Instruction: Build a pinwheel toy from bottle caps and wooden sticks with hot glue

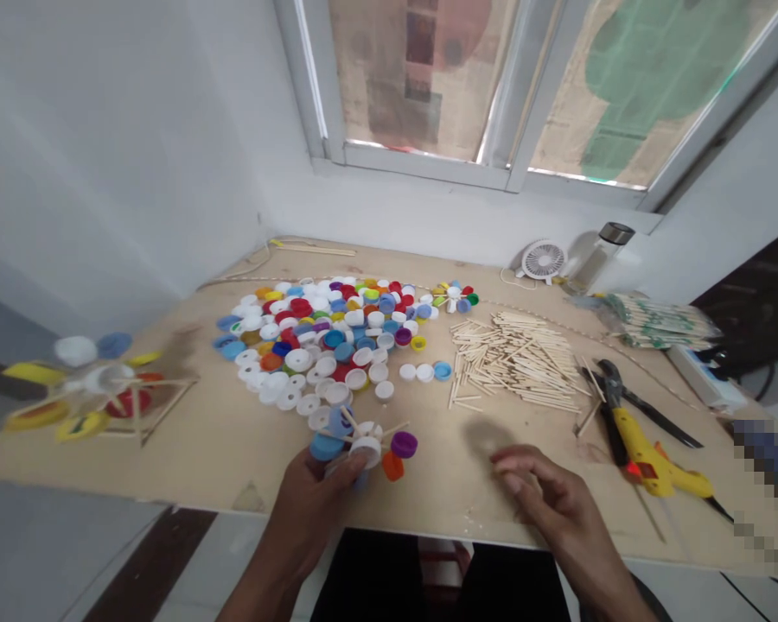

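Right fingers [532, 458] curl slightly apart, apparently empty, while left fingers [345, 477] pinch a bottle-cap flower [365, 451].

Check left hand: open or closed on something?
Closed: the left hand grips the bottle-cap piece, thumb against its white centre cap.

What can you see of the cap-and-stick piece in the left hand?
The cap-and-stick piece has a white central cap, with thin, pale, wooden-looking sticks radiating outward. Blue, purple and orange plastic-looking caps surround it; one upper-right stick end looks bare. The left hand grips it near the tabletop's front edge. Its underside is hidden.
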The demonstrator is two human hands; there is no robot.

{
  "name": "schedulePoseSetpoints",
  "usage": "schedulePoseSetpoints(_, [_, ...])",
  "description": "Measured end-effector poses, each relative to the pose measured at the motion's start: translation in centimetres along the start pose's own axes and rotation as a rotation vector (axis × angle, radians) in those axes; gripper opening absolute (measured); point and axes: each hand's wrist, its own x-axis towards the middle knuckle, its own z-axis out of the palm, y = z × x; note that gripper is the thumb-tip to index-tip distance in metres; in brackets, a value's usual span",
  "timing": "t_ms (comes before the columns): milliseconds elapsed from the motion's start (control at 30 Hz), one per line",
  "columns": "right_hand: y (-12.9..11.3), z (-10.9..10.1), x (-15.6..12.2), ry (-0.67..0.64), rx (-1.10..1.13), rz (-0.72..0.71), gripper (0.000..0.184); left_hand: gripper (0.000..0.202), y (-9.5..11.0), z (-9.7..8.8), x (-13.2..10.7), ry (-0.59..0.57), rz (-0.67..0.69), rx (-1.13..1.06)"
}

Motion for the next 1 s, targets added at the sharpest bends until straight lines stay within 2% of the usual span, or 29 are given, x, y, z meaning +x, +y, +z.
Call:
schedulePoseSetpoints(200, [-2.4,4.4,5.1,-0.172,0.008,-0.166,0.023,0.039,0.4,0.8,-0.8,0.01,-0.005,-0.021])
schedulePoseSetpoints(300, [-3.2,6.0,6.5,-0.24,0.028,-0.21,0.021,0.036,0.5,1.0,-1.0,0.046,0.011,-0.034])
schedulePoseSetpoints(433, [-3.7,6.8,7.3,-0.283,0.067,-0.203,0.014,0.038,0.5,1.0,-1.1,0.048,-0.011,-0.02])
schedulePoseSetpoints(633, [-3.7,7.3,7.7,-0.275,0.077,-0.173,0.006,0.041,0.5,0.9,-0.9,0.026,-0.008,0.04])
schedulePoseSetpoints(733, [-3.9,6.6,7.5,-0.253,0.091,-0.17,0.01,0.039,0.5,0.9,-0.9,0.025,-0.007,-0.002])
schedulePoseSetpoints(833, [-4.0,4.3,5.9,-0.239,0.108,-0.155,0.01,0.038,0.5,1.0,-1.1,0.019,-0.013,-0.037])
schedulePoseSetpoints(933, [-3.1,0.8,2.3,-0.211,0.085,-0.076,0.015,0.039,0.5,1.0,-1.1,0.014,-0.007,-0.028])
schedulePoseSetpoints(1000, [-1.6,-1.4,-0.8,-0.172,0.011,0.008,0.02,0.039,0.5,1.0,-1.1,0.022,0.004,0.001])
